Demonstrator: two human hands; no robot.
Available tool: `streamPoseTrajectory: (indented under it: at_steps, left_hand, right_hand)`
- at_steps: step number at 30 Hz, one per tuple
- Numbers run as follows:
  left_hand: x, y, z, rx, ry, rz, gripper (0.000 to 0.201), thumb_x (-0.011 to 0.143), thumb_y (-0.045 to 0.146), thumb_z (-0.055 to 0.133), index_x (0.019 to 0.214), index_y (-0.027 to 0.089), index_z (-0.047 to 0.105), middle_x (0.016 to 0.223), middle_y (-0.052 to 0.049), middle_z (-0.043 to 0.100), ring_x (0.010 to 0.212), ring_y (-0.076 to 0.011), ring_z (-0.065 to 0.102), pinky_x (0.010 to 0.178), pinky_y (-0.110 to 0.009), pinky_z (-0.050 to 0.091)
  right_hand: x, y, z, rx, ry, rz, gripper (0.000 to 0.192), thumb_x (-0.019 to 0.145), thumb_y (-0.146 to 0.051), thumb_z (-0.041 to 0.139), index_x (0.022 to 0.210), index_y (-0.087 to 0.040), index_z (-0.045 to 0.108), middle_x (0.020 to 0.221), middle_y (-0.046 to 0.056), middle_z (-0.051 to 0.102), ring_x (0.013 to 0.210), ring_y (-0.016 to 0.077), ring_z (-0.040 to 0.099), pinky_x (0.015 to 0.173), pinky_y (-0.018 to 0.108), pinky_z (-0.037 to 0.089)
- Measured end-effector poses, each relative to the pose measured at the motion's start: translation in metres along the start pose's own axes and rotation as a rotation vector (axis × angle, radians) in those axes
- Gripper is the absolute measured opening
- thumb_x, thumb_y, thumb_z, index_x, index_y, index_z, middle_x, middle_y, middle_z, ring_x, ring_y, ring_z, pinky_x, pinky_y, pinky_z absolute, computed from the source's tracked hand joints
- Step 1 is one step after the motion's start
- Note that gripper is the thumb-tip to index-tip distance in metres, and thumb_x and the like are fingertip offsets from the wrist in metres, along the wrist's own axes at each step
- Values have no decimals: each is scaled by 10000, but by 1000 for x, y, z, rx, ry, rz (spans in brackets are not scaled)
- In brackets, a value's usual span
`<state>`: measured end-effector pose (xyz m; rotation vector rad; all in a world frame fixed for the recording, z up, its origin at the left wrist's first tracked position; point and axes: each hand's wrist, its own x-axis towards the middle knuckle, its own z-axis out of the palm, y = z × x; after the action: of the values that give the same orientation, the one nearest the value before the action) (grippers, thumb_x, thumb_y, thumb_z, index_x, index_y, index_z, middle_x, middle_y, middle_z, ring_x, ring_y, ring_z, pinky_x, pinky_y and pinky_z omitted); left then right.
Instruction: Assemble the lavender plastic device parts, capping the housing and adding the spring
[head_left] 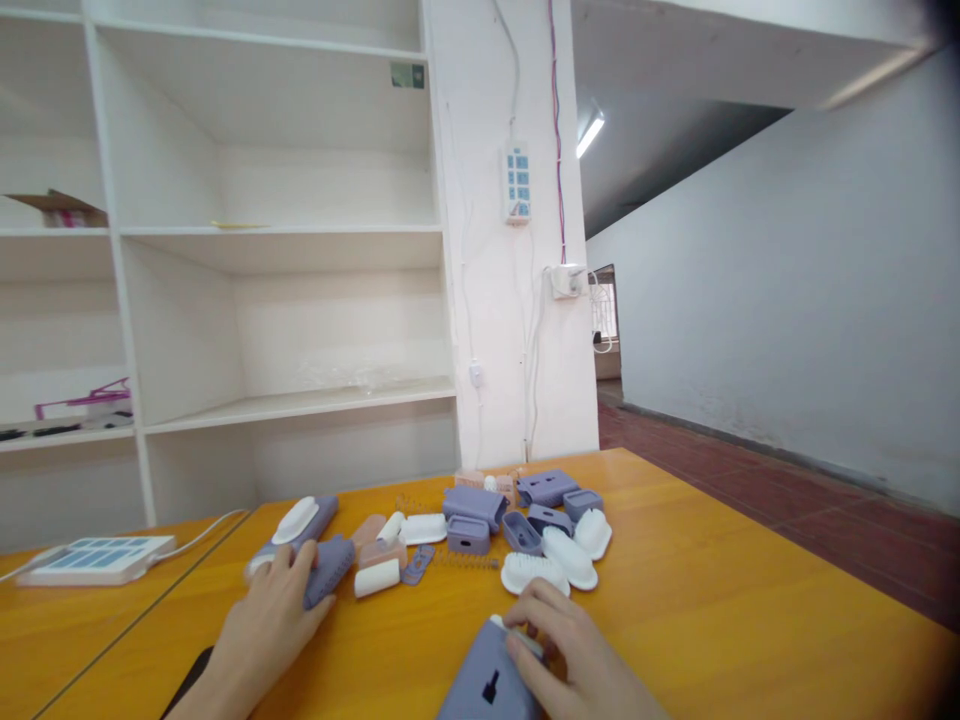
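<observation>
Hands low over orange wooden table (735,590): left hand (262,625) curled on lavender plastic casing (328,568), right hand (574,650) pinching small white part (517,636) onto lavender plastic block (487,685). Risk: white piece slipping, fingertip grip only.

scattered plastic parts (517,525) crowd mid table (712,600), bare wood right, power strip (97,560) left

Pretty bare room honestly. Orange wooden table (712,590) fills the bottom, with white open shelving (285,240) up at 10 o'clock, mostly bare apart from a cardboard box (60,208) at 9. A white pillar (510,330) at 12 carries a wall power strip (517,183) and dangling cables. At 3 o'clock there's a plain white wall (787,300) over a dark red floor (787,500), plus a lit tube light (590,133) at 1.
</observation>
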<state>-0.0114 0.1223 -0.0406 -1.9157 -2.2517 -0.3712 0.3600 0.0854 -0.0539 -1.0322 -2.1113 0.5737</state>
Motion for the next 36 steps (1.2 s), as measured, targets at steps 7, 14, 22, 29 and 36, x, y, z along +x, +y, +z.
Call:
streamPoseTrajectory:
  at_steps: [7, 14, 22, 29, 36]
  left_hand:
    - [4, 12, 15, 56, 69, 0, 393, 939, 365, 489, 1256, 135, 527, 1218, -179, 581, 1146, -369, 588, 806, -432, 527]
    - [-8, 31, 6, 79, 123, 12, 404, 922, 292, 501, 1264, 94, 587, 1239, -235, 593, 1202, -445, 532, 892, -571, 457]
    - [-10, 103, -1, -15, 52, 363, 295, 976, 185, 425, 1060, 227, 705, 1173, -70, 723, 1188, -255, 601, 955, -396, 413]
    - [-5, 135, 15, 52, 122, 177, 284, 892, 284, 617, 1090, 126, 745, 1266, -194, 658, 1251, -404, 509, 980, -570, 358]
    - [-9, 133, 20, 20, 133, 185, 308, 907, 232, 538, 1049, 102, 779, 1292, -255, 640, 1214, -439, 512, 945, -590, 326]
  right_hand:
    - [-3, 2, 1, -24, 4, -11, 146, 986, -260, 531, 969, -227, 672, 1012, 45, 612, 893, 194, 638, 841, 313, 497]
    - [9, -6, -5, -125, 23, -56, 157, 950, -175, 552, 1035, -240, 666, 1081, 40, 632, 1027, 195, 625, 907, 304, 486]
    - [79, -2, 18, -425, 27, 14, 108, 964, -254, 660, 1023, -168, 688, 1160, 58, 679, 1105, 243, 632, 971, 471, 507]
    - [91, 23, 39, -628, 51, 146, 158, 972, -306, 668, 1031, -162, 693, 1137, 63, 703, 1095, 248, 657, 976, 495, 518]
    - [81, 26, 20, -339, 168, 33, 136, 974, -288, 661, 962, -154, 684, 1055, 41, 701, 1001, 219, 671, 899, 440, 549]
